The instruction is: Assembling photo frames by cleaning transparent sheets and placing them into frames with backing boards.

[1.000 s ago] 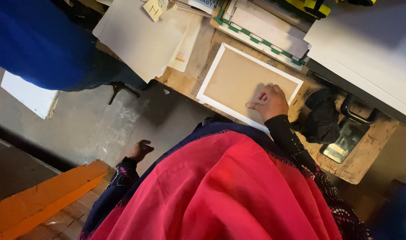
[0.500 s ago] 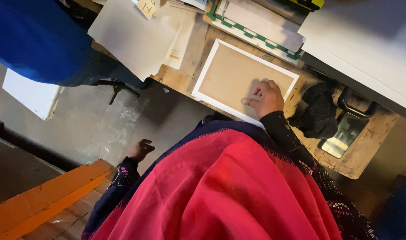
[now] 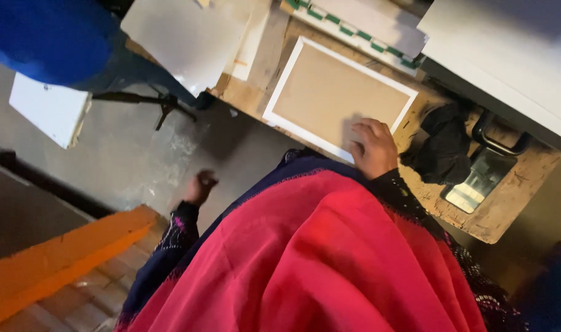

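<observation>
Two hands in view. Right hand (image 3: 374, 147): fingers (image 3: 367, 127) loosely spread, pressed flat on near corner of white-framed tan board (image 3: 339, 95); nothing gripped. Left hand (image 3: 200, 185): hangs off bench over grey floor, blurred, looks curled; cannot tell if it holds anything. Board lies flat on wooden bench (image 3: 508, 203), 1 pc. Green-and-white checked strip (image 3: 354, 32) just beyond board. White sheets (image 3: 188, 37) stacked at far left of bench. Black cloth (image 3: 443, 147) just beside right hand. White slab (image 3: 50, 107) on floor, 1 pc.
</observation>
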